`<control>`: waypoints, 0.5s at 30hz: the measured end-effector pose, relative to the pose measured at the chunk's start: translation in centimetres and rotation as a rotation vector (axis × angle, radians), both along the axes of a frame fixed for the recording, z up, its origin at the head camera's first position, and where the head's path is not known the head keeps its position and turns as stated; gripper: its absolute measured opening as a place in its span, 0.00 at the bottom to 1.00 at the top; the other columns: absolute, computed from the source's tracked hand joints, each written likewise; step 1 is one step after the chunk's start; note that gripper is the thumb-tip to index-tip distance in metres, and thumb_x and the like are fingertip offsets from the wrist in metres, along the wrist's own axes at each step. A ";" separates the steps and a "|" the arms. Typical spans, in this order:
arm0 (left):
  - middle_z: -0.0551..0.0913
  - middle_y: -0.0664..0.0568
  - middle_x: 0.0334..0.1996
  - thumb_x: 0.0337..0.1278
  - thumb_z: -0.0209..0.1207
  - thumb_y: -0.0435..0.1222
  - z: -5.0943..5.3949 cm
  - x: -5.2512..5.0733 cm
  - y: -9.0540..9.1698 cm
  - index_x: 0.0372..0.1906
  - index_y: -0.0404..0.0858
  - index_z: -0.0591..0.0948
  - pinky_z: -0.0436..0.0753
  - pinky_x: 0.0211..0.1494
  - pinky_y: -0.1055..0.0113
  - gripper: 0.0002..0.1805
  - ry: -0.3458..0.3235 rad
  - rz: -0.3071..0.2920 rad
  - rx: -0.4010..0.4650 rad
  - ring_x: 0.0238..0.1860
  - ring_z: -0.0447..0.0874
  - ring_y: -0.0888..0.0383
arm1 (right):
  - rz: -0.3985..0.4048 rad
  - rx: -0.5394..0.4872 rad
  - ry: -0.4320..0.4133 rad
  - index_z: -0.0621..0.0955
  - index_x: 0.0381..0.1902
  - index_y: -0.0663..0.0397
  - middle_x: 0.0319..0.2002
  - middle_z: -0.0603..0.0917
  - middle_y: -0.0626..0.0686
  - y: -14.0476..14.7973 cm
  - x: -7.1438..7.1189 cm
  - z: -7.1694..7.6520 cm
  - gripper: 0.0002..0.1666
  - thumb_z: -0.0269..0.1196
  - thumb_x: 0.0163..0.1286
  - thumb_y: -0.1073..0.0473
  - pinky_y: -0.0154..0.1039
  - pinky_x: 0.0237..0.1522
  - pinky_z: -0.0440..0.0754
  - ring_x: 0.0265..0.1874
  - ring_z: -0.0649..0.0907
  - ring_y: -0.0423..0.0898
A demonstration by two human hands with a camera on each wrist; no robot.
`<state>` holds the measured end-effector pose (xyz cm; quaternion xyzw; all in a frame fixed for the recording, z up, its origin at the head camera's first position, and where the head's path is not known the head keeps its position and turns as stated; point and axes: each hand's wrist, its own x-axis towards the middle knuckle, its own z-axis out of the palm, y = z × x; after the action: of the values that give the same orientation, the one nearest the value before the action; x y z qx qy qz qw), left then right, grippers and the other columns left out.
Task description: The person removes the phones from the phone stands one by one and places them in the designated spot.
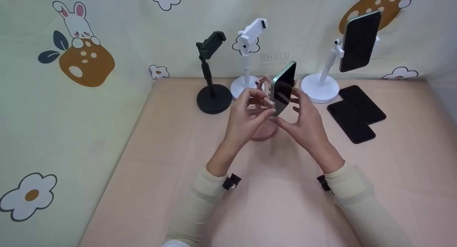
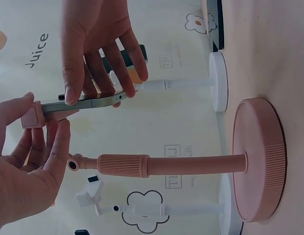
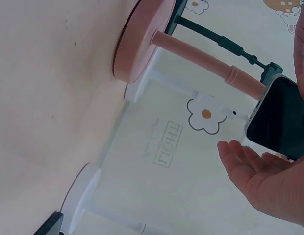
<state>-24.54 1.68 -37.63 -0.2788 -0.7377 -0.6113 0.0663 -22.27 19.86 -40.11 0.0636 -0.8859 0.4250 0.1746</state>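
Note:
A phone (image 1: 283,88) with a pale green edge sits tilted in the clamp (image 2: 33,116) of a pink phone stand (image 2: 196,165). My left hand (image 1: 243,115) grips that clamp, thumb on one side and fingers curled on the other. From the opposite side my right hand (image 1: 305,120) holds the phone, its thumb at the near edge and its fingers toward the back. In the right wrist view, the right hand's fingers (image 3: 250,164) extend beside and behind the phone's dark screen. The stand's round base (image 2: 260,161) rests on the table.
A black phone stand (image 1: 213,99) and a white one (image 1: 246,65) stand behind to the left. Another white stand (image 1: 320,88) at the right bears a phone (image 1: 360,41). Two dark phones (image 1: 351,122) lie overlapping on the table (image 1: 171,161). A printed cloth (image 1: 121,107) hangs behind.

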 end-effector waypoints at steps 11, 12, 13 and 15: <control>0.80 0.42 0.46 0.55 0.70 0.32 0.0 -0.1 0.6 0.50 0.32 0.71 0.86 0.51 0.72 0.22 0.002 0.046 -0.013 0.46 0.85 0.54 | 0.016 -0.165 0.069 0.60 0.73 0.62 0.66 0.74 0.59 -1.6 -0.7 -0.1 0.50 0.74 0.60 0.56 0.52 0.68 0.75 0.66 0.76 0.53; 0.80 0.43 0.45 0.55 0.70 0.32 0.0 -0.1 0.7 0.49 0.32 0.71 0.86 0.50 0.72 0.22 0.008 0.055 -0.026 0.46 0.85 0.54 | 0.010 -0.168 0.080 0.61 0.72 0.63 0.65 0.74 0.59 -1.6 -0.8 -0.1 0.49 0.73 0.60 0.56 0.52 0.68 0.75 0.66 0.76 0.53; 0.80 0.43 0.44 0.56 0.70 0.32 0.1 -0.1 0.8 0.49 0.32 0.71 0.86 0.50 0.71 0.22 0.016 0.067 -0.040 0.46 0.85 0.54 | 0.006 -0.170 0.091 0.62 0.71 0.63 0.65 0.75 0.60 -1.7 -0.8 -0.1 0.48 0.73 0.60 0.57 0.52 0.68 0.75 0.65 0.77 0.53; 0.80 0.42 0.43 0.56 0.69 0.31 0.2 -0.2 0.9 0.47 0.32 0.70 0.87 0.50 0.68 0.20 0.027 0.083 -0.062 0.45 0.85 0.53 | -0.004 -0.164 0.115 0.64 0.70 0.64 0.63 0.78 0.60 -1.7 -1.0 -0.1 0.46 0.73 0.59 0.57 0.52 0.67 0.77 0.63 0.79 0.53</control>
<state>-24.69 2.63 -37.44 -0.2579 -0.7662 -0.5812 0.0927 -23.23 18.16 -40.17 0.0717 -0.8367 0.4915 0.2309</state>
